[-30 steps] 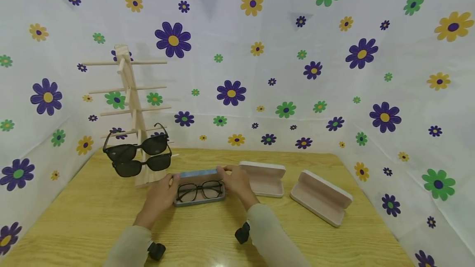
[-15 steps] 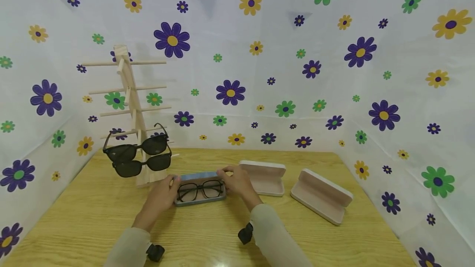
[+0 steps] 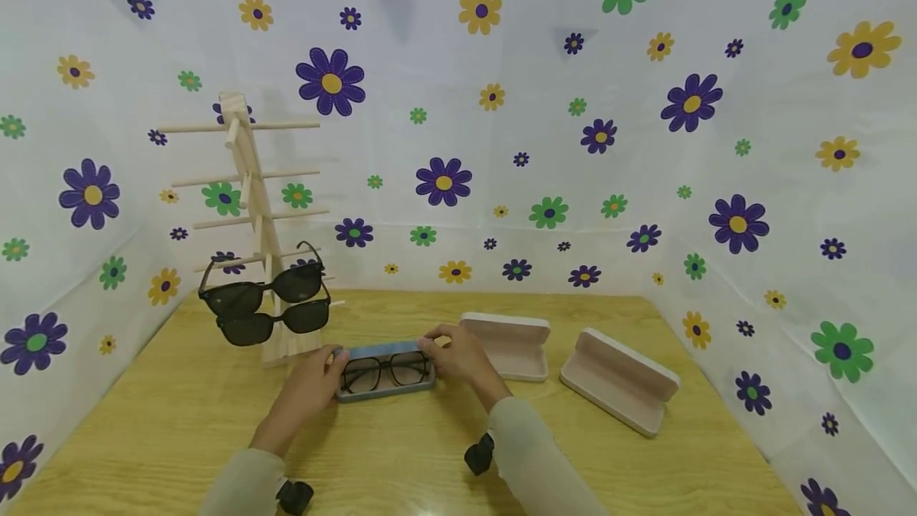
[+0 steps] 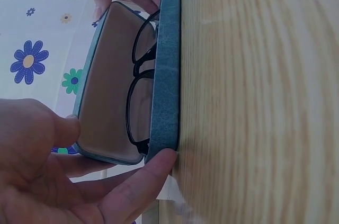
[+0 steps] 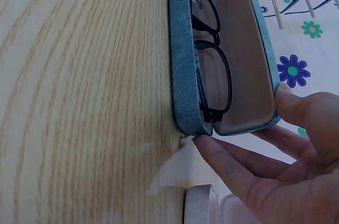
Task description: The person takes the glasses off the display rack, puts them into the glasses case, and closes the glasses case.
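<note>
1. I'm watching the lid [image 3: 383,350] of the blue case [image 3: 387,395] tilting lower than a second ago.
2. The left hand [image 3: 308,385] and right hand [image 3: 462,358] are gripping its ends on the table [image 3: 401,452].
3. Black-framed glasses [image 5: 216,38] are lying inside; two pale cases [image 3: 505,334] are standing open nearby.

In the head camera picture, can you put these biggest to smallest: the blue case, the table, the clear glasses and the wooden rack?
1. Table
2. Wooden rack
3. Blue case
4. Clear glasses, just smaller than the case they're in
</note>
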A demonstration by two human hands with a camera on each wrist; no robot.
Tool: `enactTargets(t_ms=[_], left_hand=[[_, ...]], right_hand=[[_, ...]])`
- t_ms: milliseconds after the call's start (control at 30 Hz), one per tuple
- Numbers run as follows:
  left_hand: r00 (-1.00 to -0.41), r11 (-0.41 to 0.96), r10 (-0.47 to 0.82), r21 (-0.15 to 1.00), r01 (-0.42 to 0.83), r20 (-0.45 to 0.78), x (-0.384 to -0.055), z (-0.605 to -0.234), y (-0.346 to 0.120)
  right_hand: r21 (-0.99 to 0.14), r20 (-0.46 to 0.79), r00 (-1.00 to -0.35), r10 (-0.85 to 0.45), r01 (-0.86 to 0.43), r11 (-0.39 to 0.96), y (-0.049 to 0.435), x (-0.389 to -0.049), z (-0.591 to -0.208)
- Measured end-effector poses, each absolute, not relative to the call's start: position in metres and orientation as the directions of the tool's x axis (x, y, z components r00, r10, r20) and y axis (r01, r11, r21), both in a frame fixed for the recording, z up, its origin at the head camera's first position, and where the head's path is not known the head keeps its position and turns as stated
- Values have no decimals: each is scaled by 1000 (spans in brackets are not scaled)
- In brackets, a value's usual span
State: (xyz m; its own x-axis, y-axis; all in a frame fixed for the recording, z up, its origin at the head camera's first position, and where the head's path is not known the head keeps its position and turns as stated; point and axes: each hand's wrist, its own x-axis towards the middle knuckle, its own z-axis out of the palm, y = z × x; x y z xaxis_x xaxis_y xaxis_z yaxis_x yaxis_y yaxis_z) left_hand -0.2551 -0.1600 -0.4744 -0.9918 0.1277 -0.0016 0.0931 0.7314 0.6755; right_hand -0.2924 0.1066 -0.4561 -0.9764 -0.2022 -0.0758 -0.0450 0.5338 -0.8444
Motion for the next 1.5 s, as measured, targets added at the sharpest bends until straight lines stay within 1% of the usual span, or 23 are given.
enactTargets(t_ms=[500,800,933,1200,1500], left_hand=[[-992,719,124,691,69,-30,-256,-474,-158],[-989,720,148,685,114,9,-260,-471,-158],[-988,728,152,676,115,5,-263,-474,-159],[-991,723,136,685,90,-13,-258,-478,-159],[-989,716,148,688,115,11,-253,-477,-162]], right_hand=[[-847,-60,-974,-216,-65,527,109,-290,-459],[-856,-52,-975,-215,-67,512,112,-291,-457],[-863,-51,-976,-211,-63,500,113,-291,-460],[-863,-43,-976,-214,-72,500,111,-290,-465],[-855,-29,-973,-231,-95,510,111,-290,-462]])
